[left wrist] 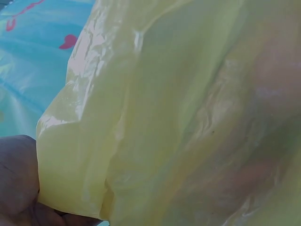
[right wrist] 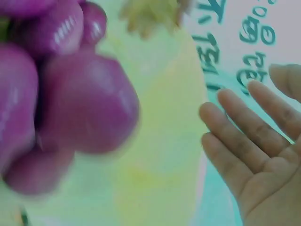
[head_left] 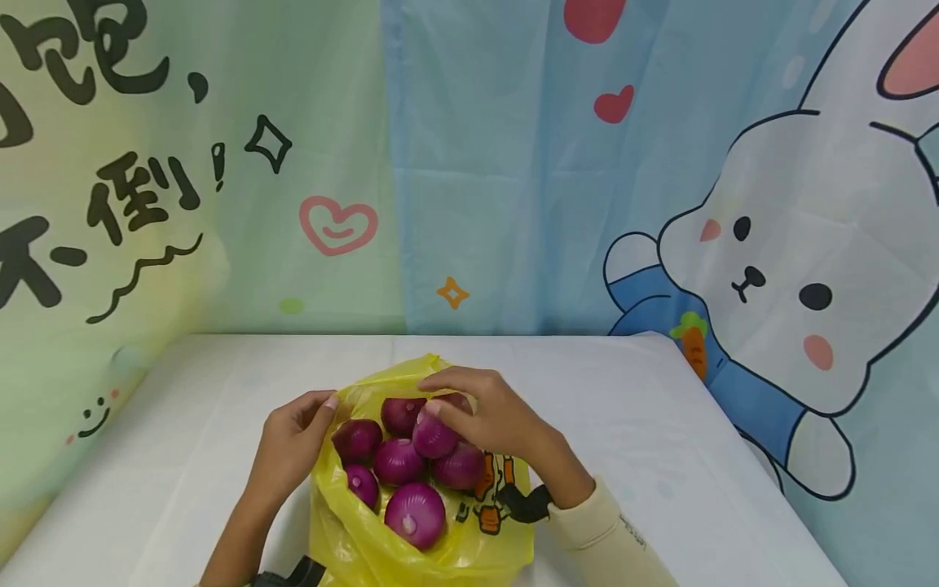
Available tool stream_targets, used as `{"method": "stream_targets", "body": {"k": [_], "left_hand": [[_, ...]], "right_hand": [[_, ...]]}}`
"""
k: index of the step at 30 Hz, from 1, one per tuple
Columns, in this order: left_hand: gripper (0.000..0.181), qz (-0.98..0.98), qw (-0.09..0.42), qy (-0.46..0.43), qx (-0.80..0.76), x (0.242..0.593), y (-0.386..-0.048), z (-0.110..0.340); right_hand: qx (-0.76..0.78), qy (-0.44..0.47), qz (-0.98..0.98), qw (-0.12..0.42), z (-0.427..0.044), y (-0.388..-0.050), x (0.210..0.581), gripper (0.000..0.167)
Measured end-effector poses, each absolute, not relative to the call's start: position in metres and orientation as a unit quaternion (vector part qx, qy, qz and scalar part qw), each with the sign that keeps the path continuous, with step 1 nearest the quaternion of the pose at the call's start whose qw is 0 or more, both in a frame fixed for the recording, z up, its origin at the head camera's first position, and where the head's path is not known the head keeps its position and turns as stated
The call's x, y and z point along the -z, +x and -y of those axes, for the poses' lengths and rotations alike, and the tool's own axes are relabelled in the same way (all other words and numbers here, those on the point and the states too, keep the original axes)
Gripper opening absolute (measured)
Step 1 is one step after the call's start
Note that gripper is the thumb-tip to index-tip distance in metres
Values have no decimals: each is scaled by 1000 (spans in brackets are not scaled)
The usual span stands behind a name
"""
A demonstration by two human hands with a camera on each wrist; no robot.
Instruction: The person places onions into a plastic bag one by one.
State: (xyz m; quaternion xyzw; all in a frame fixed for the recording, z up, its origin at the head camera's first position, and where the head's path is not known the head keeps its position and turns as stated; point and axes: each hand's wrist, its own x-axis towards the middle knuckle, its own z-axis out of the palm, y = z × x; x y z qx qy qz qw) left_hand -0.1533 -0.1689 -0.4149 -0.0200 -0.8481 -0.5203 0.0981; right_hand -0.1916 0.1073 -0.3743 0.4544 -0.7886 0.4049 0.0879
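A yellow plastic bag [head_left: 341, 522] lies with its mouth spread, and several purple onions [head_left: 415, 515] are heaped in it. At the left rim my left hand [head_left: 289, 444] pinches the film between thumb and fingers. Crumpled yellow film fills most of the left wrist view, with part of the left hand [left wrist: 18, 176] at its edge. My right hand [head_left: 495, 412] reaches over the far onions, partly covering them. In the right wrist view the right hand [right wrist: 270, 165] has its fingers extended, apart from the onions [right wrist: 91, 103], which look blurred.
The bag sits near the front of a white-covered table [head_left: 623, 440]. Behind stands a printed cloth backdrop [head_left: 469, 179] with hearts, lettering and a rabbit. A black strap [head_left: 528, 504] is on the right wrist, and another black device [head_left: 293, 573] on the left.
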Motion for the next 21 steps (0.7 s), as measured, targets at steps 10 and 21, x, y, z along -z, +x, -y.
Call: {"method": "stream_targets", "body": {"k": [10, 21], "left_hand": [[42, 865, 139, 1, 482, 413, -141, 178], [34, 907, 221, -94, 347, 401, -144, 208]], "right_hand": [[-343, 338, 860, 172, -180, -195, 375, 29], [-182, 228, 950, 114, -247, -209, 384, 39]]}}
